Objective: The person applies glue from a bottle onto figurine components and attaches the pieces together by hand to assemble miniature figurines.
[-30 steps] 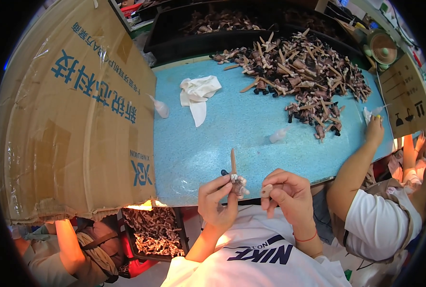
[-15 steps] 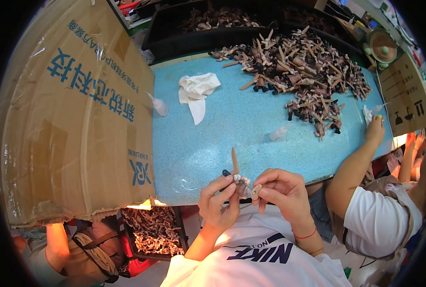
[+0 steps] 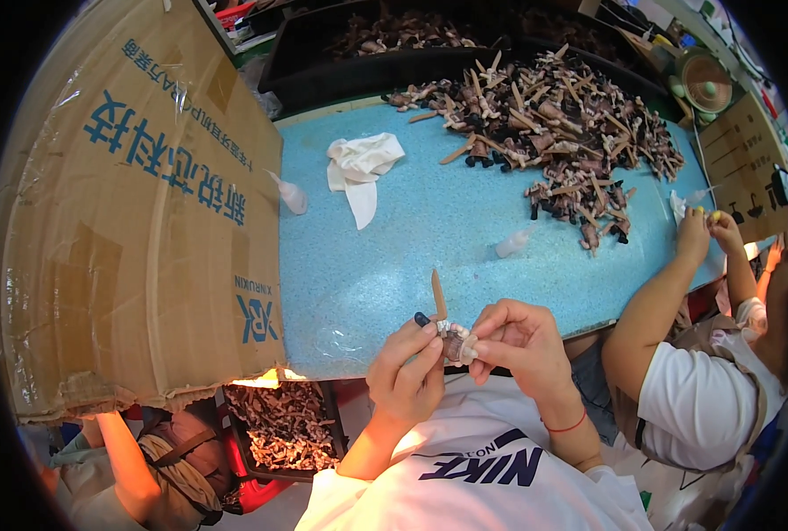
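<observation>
My left hand (image 3: 405, 376) is closed on a small doll-like figurine (image 3: 452, 342), just past the table's near edge. A long tan blade-shaped piece (image 3: 437, 294) stands up from the figurine, and a dark foot-like end shows by my left fingertips. My right hand (image 3: 530, 350) pinches a small pale part (image 3: 469, 349) against the figurine's side; the fingers hide much of it, so I cannot tell whether it is joined. Ahead lies a heap of similar figurines (image 3: 553, 128) on the blue table (image 3: 394, 257).
A big cardboard box (image 3: 146, 265) walls off the left. A white cloth (image 3: 358, 168) and small squeeze bottles (image 3: 512, 243) lie on the table. Black bins (image 3: 376, 66) stand behind. At right, a co-worker's hands (image 3: 695, 234) are busy. A parts-filled bin (image 3: 334, 416) sits below left.
My right hand has brought the small pale part leftward up to the figurine, from slightly apart to touching. The co-worker's second hand has come into sight at the right.
</observation>
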{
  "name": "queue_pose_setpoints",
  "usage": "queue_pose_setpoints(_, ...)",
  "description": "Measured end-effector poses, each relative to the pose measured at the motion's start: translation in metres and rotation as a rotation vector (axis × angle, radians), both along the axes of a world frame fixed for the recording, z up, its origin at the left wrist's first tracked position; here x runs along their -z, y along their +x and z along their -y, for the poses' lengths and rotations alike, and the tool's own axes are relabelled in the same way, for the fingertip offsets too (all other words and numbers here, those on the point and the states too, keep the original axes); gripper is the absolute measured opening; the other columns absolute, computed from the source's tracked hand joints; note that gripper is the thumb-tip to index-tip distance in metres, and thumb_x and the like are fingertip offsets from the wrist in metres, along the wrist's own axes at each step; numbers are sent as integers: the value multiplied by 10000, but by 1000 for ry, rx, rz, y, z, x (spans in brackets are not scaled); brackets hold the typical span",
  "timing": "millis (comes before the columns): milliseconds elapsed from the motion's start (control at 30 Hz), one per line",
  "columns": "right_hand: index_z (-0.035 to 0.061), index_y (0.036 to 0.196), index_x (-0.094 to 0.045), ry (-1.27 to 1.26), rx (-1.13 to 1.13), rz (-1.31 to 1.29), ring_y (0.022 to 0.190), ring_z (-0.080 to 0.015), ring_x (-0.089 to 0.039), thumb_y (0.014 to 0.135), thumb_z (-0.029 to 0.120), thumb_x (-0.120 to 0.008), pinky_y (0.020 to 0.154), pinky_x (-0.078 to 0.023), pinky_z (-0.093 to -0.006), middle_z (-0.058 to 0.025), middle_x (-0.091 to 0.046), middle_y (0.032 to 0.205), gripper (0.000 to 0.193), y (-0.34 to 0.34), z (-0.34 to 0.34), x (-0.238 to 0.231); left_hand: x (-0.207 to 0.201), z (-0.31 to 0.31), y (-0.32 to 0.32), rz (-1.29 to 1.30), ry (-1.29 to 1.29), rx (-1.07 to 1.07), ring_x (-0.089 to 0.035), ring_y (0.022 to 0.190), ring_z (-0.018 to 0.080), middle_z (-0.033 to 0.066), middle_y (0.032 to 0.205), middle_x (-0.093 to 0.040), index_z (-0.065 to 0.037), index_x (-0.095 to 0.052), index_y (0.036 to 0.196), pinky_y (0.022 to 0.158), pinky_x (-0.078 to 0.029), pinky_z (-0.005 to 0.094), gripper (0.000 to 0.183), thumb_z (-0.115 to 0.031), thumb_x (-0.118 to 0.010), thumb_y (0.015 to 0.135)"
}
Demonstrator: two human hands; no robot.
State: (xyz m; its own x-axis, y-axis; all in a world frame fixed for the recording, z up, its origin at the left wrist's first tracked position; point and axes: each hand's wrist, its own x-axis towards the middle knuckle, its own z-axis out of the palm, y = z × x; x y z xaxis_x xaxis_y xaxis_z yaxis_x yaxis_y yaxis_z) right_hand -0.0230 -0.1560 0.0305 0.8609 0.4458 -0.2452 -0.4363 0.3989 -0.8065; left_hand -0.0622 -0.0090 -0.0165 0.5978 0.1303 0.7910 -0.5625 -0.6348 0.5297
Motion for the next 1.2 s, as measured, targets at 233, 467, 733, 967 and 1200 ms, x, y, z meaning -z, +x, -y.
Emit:
queue_pose_setpoints(233, -54, 867, -536, 3, -55, 57, 679, -172, -633, 801, -44, -586, 578, -557, -270, -149, -626, 795, 84, 2, 3, 2, 0, -1, 5, 9, -20, -7, -632, 788, 306, 129, 941, -588, -11, -567, 939, 654, -548, 336, 304, 111, -647, 672)
queue_pose_setpoints(467, -63, 812, -535, -47, 34, 33, 628, -205, -631, 761, -94, -571, 520, -560, -280, -150, -581, 773, 69, -3, -4, -5, -6, -1, 3, -105, -125, 55, -612, 890, 269, 167, 1053, -529, -20, -556, 953, 732, -533, 326, 324, 146, -612, 681)
queue_pose_setpoints(733, -90, 849, -535, -38, 13, 116, 786, -230, -638, 801, -73, -565, 640, -578, -308, -167, -572, 924, 59, -6, 1, -1, -16, -2, -4, -365, -475, 256, -580, 1003, 315, 216, 1177, -491, -20, -562, 986, 821, -494, 342, 344, 148, -568, 686)
queue_pose_setpoints(967, -90, 843, -542, -67, 13, 217, 819, -222, -628, 788, -97, -559, 677, -575, -308, -155, -557, 942, 58, -10, 8, -3, -32, -6, -8, -449, -401, 346, -555, 1043, 342, 248, 1161, -516, 1, -570, 1004, 861, -455, 364, 355, 52, -622, 656)
queue_pose_setpoints(1200, -61, 994, -463, -105, -44, 240, 841, -200, -625, 779, -99, -567, 685, -567, -289, -157, -564, 983, 241, -8, 15, -10, -43, -6, -4, -439, -248, 342, -565, 1025, 348, 262, 1140, -524, 21, -568, 986, 842, -464, 362, 357, 43, -646, 638)
